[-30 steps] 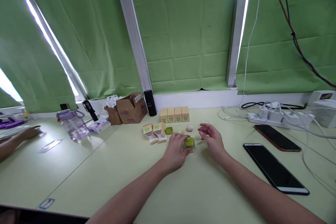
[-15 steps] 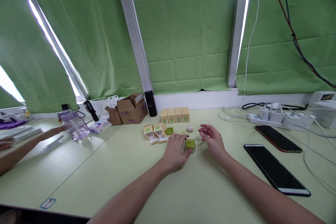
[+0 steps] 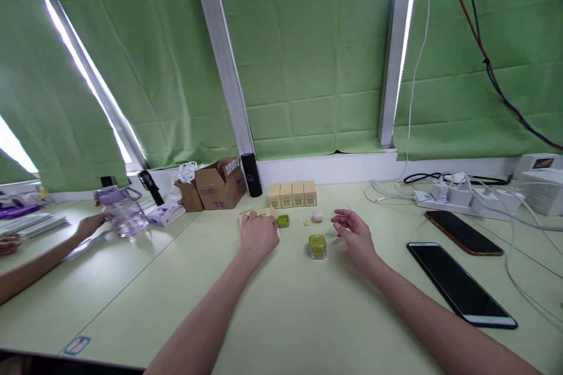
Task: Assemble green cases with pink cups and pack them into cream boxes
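From my end I count four pale small boxes [image 3: 285, 190] in the row, one clear container with a green lid [image 3: 317, 247], one green piece [image 3: 283, 221], one pink piece [image 3: 317, 217] and one tiny yellow piece [image 3: 306, 223]. Under my left hand [image 3: 258, 235] I can't count the opened cartons [image 3: 267, 211]. I get two phones [image 3: 460, 284], one power strip [image 3: 457, 204], two white boxes [image 3: 545, 194], one brown cardboard box [image 3: 217, 187], one black cylinder [image 3: 251, 176], one hairbrush [image 3: 150, 186], one tissue pack [image 3: 166, 214], one purple bottle [image 3: 128, 215], and one sticker [image 3: 77, 345] on the tabletop [image 3: 281, 328].
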Tool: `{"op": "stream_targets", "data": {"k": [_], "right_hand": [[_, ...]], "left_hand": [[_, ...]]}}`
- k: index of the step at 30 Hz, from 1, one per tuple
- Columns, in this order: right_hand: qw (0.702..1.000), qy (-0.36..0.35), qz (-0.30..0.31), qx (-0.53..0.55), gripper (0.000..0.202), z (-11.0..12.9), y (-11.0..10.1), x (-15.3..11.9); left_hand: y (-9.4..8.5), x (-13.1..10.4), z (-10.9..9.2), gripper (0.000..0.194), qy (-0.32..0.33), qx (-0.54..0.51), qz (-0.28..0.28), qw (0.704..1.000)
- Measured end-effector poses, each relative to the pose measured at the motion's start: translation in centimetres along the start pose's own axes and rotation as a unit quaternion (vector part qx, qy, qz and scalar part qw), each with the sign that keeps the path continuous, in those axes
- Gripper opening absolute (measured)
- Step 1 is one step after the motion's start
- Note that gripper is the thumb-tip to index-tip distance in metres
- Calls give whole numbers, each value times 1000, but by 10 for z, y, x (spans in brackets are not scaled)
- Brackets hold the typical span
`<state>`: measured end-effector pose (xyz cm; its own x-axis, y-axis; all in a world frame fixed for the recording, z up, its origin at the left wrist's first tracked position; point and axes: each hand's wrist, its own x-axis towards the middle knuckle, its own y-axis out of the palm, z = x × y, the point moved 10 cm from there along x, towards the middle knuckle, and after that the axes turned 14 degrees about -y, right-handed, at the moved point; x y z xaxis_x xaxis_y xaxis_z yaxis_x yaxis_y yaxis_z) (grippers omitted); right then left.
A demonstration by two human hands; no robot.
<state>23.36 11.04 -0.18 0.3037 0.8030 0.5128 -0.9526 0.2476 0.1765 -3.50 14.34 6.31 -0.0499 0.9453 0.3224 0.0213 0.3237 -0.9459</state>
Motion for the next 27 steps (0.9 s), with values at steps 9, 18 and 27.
{"op": "stream_targets", "data": {"k": [9, 18, 27], "right_hand": [[1000, -10, 7, -4, 42, 1, 2, -1], [999, -31, 23, -22, 42, 5, 4, 0], [984, -87, 70, -136, 39, 39, 17, -9]], "left_hand": [[17, 7, 0, 27, -5, -7, 36, 999], [-2, 2, -10, 27, 37, -38, -37, 998], [-57, -65, -57, 28, 269, -196, -289, 898]]}}
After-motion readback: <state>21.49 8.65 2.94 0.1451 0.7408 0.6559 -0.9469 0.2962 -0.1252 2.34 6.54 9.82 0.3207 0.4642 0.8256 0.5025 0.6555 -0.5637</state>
